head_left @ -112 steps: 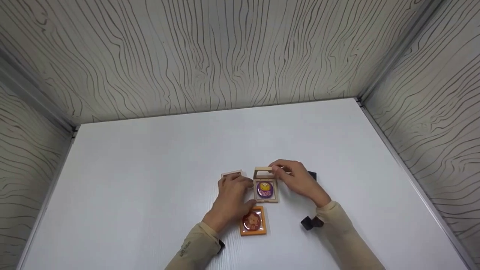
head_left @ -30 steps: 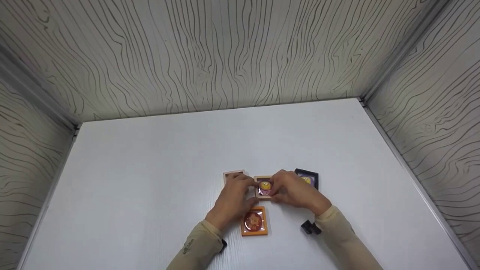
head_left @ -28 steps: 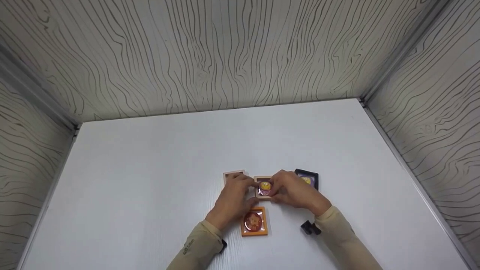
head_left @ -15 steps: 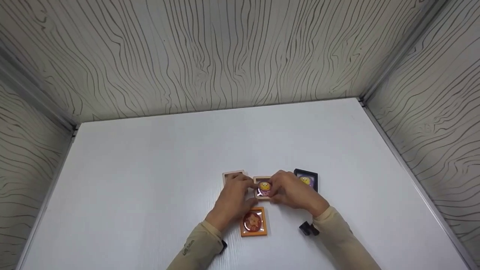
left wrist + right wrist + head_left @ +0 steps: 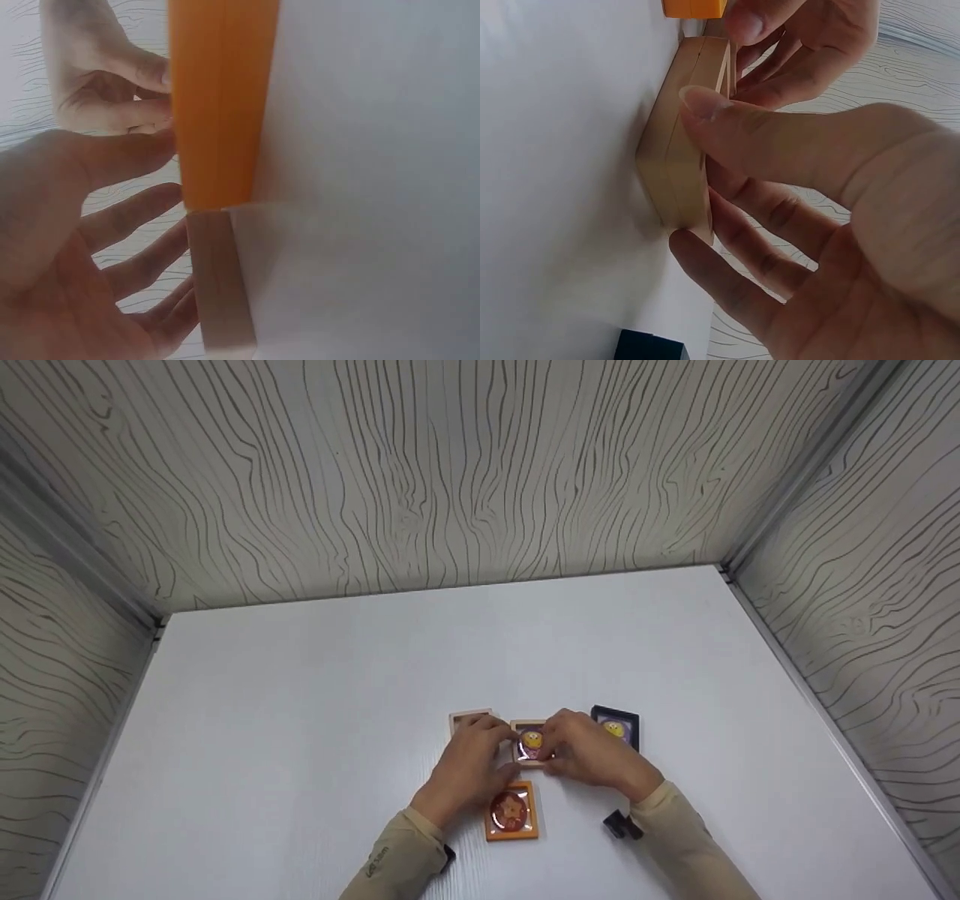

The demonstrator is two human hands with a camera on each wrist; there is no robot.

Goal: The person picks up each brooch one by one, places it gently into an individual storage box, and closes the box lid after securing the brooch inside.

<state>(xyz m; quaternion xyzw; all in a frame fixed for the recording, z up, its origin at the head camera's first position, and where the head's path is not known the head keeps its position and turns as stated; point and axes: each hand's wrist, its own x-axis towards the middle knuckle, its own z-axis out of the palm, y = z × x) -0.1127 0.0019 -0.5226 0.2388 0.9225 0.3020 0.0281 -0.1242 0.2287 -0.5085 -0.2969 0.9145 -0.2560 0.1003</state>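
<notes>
A beige square display case (image 5: 532, 764) with a clear window holds a purple round badge (image 5: 531, 741) bearing a yellow cartoon figure. It lies flat on the white table, lid down. My right hand (image 5: 596, 754) grips its right side; in the right wrist view the thumb (image 5: 705, 103) lies along one edge and fingertips meet a corner. My left hand (image 5: 469, 757) holds the left side between index finger and thumb, its other fingers over a pale pink case (image 5: 471, 712). Just below the left thumb lies an orange case (image 5: 512, 835) with a red badge.
A black case (image 5: 635, 731) with a similar yellow-figured badge lies right of the beige one, partly behind the right hand. Black wrist-camera parts (image 5: 619, 823) stick out by the right sleeve. Patterned walls (image 5: 450, 472) bound the table at the back and sides.
Earlier the right hand held the beige case's lid raised; the lid is now down and that hand has come nearer, onto the case's right side. Over the last second both hands stay put.
</notes>
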